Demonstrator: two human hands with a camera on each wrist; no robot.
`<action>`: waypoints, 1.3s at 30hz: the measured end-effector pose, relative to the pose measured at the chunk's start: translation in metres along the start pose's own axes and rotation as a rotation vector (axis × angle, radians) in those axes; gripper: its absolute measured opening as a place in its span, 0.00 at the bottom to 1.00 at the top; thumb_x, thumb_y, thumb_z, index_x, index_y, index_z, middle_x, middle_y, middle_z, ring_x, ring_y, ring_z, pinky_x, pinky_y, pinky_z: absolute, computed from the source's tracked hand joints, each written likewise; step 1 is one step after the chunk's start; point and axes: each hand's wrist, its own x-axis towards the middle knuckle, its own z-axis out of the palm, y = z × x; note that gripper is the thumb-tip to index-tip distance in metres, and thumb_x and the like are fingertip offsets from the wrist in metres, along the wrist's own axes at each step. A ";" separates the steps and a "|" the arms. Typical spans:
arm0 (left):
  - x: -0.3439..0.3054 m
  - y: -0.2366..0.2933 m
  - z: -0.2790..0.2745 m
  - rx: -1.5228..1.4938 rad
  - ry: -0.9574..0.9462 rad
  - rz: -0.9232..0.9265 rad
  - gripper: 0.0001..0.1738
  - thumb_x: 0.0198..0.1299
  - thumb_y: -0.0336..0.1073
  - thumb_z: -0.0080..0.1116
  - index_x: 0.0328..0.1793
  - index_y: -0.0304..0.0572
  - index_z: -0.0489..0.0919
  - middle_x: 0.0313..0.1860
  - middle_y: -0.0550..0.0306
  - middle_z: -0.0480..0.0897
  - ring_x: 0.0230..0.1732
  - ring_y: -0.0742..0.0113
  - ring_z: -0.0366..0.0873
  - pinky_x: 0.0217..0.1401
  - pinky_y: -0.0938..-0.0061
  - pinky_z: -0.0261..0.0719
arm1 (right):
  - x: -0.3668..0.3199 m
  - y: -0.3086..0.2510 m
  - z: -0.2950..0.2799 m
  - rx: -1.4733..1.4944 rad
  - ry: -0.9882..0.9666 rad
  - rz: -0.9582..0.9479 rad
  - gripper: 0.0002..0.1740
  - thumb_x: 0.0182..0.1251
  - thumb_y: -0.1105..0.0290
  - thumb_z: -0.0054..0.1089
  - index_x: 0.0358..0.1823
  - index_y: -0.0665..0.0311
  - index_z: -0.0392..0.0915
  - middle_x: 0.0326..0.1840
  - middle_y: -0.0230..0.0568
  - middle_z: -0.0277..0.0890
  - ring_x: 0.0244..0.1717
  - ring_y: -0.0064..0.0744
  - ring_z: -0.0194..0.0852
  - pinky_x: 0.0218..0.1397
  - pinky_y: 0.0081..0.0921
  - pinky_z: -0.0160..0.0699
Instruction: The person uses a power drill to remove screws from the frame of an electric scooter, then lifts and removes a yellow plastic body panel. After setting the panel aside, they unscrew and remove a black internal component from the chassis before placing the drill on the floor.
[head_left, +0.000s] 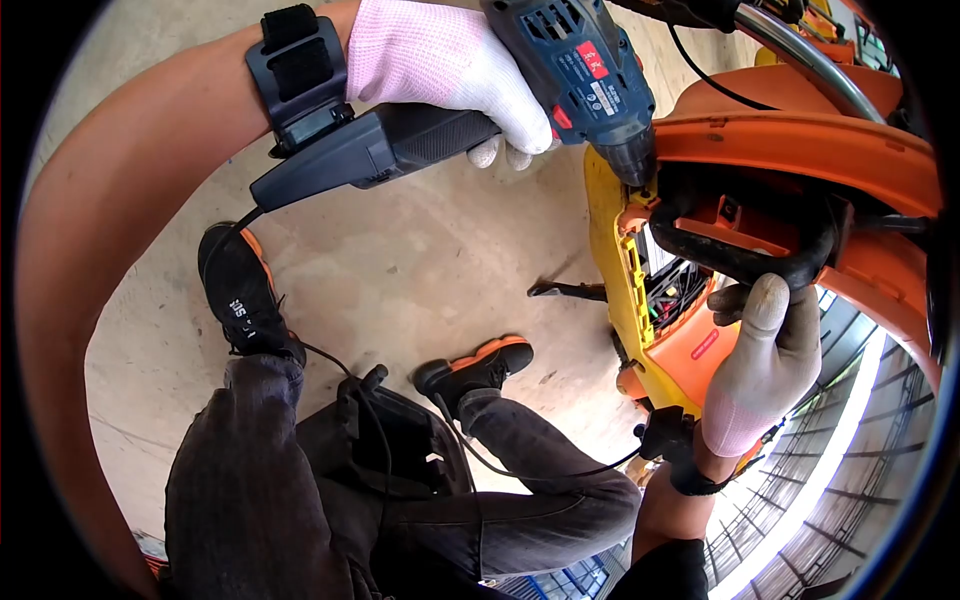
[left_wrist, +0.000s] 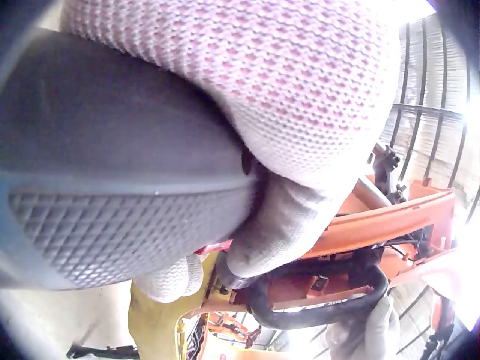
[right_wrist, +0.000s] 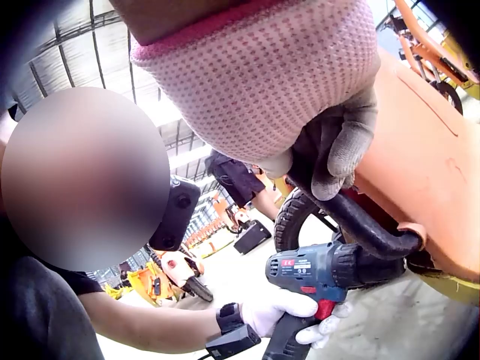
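My left hand (head_left: pixel 450 70), in a white and pink knit glove, grips the handle of a blue and black power drill (head_left: pixel 590 80). The drill's chuck (head_left: pixel 630 158) points down at a corner of the orange and yellow vehicle body, beside a black bent tube handle (head_left: pixel 740 262). My gloved right hand (head_left: pixel 765 360) holds that tube handle from below, fingers curled round it in the right wrist view. The drill's red trigger (right_wrist: pixel 325 308) shows by the left fingers. Whatever the drill's tip meets is hidden behind the chuck in the head view.
Inside the yellow frame (head_left: pixel 615 270) lie dark cables (head_left: pixel 675 295). An orange panel (head_left: pixel 800 135) curves above the handle. Black cords (head_left: pixel 540 470) run across my legs to the wrist cameras. Another person's legs (right_wrist: pixel 236 180) and more orange vehicles (right_wrist: pixel 176 270) stand farther back.
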 end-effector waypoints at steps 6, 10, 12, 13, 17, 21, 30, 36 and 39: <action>0.000 0.004 0.000 0.023 -0.018 -0.020 0.16 0.54 0.37 0.70 0.47 0.39 0.85 0.34 0.58 0.86 0.30 0.72 0.83 0.34 0.76 0.83 | -0.001 -0.001 0.001 0.008 -0.005 0.018 0.18 0.76 0.60 0.63 0.44 0.74 0.80 0.32 0.36 0.80 0.30 0.19 0.75 0.37 0.16 0.72; 0.006 -0.007 -0.001 -0.065 -0.038 0.032 0.17 0.55 0.36 0.69 0.50 0.38 0.84 0.39 0.56 0.86 0.36 0.71 0.84 0.36 0.75 0.85 | 0.000 0.001 0.002 -0.014 0.022 -0.014 0.18 0.76 0.60 0.62 0.43 0.73 0.80 0.31 0.36 0.80 0.30 0.19 0.74 0.36 0.16 0.72; 0.012 -0.012 -0.013 -0.194 -0.186 -0.007 0.14 0.59 0.35 0.68 0.50 0.38 0.83 0.40 0.57 0.86 0.37 0.72 0.83 0.40 0.77 0.82 | -0.001 0.001 0.002 0.006 0.015 -0.003 0.18 0.76 0.60 0.62 0.43 0.73 0.80 0.31 0.36 0.80 0.29 0.19 0.74 0.35 0.16 0.71; 0.014 -0.013 -0.016 -0.323 -0.335 -0.048 0.12 0.63 0.33 0.68 0.49 0.37 0.82 0.41 0.58 0.86 0.38 0.74 0.81 0.43 0.79 0.80 | -0.001 -0.001 0.001 0.004 0.014 -0.001 0.18 0.76 0.60 0.62 0.43 0.73 0.80 0.31 0.36 0.80 0.29 0.19 0.74 0.35 0.16 0.71; 0.006 -0.009 -0.003 -0.096 -0.062 0.013 0.18 0.56 0.36 0.68 0.52 0.37 0.84 0.41 0.55 0.85 0.40 0.69 0.85 0.38 0.73 0.87 | -0.001 -0.004 0.001 0.009 0.001 0.027 0.18 0.77 0.60 0.61 0.43 0.73 0.80 0.31 0.36 0.80 0.29 0.19 0.74 0.35 0.15 0.71; 0.012 -0.008 -0.013 -0.196 -0.200 -0.010 0.14 0.59 0.35 0.68 0.49 0.38 0.83 0.39 0.56 0.85 0.37 0.71 0.83 0.39 0.76 0.83 | -0.001 -0.002 0.003 -0.028 0.013 -0.013 0.18 0.77 0.60 0.60 0.43 0.72 0.79 0.30 0.36 0.80 0.28 0.19 0.75 0.34 0.15 0.71; -0.001 0.001 0.001 -0.121 -0.051 -0.011 0.18 0.56 0.34 0.67 0.52 0.36 0.84 0.40 0.54 0.86 0.38 0.69 0.85 0.37 0.75 0.85 | 0.000 -0.001 0.002 -0.005 -0.001 -0.009 0.20 0.77 0.57 0.60 0.44 0.72 0.79 0.30 0.37 0.80 0.28 0.19 0.75 0.34 0.16 0.72; 0.010 -0.006 -0.009 -0.315 -0.177 -0.048 0.12 0.59 0.33 0.67 0.46 0.35 0.83 0.35 0.54 0.85 0.34 0.70 0.83 0.35 0.76 0.83 | -0.001 -0.001 0.004 -0.004 0.018 -0.004 0.20 0.77 0.56 0.61 0.43 0.72 0.79 0.30 0.36 0.79 0.28 0.19 0.74 0.34 0.15 0.70; 0.015 -0.008 -0.011 -0.447 -0.331 -0.113 0.07 0.62 0.31 0.67 0.42 0.35 0.83 0.33 0.54 0.85 0.33 0.69 0.83 0.36 0.76 0.83 | -0.002 0.001 0.004 -0.024 0.008 -0.019 0.23 0.80 0.54 0.57 0.50 0.72 0.80 0.29 0.33 0.78 0.29 0.20 0.71 0.35 0.17 0.68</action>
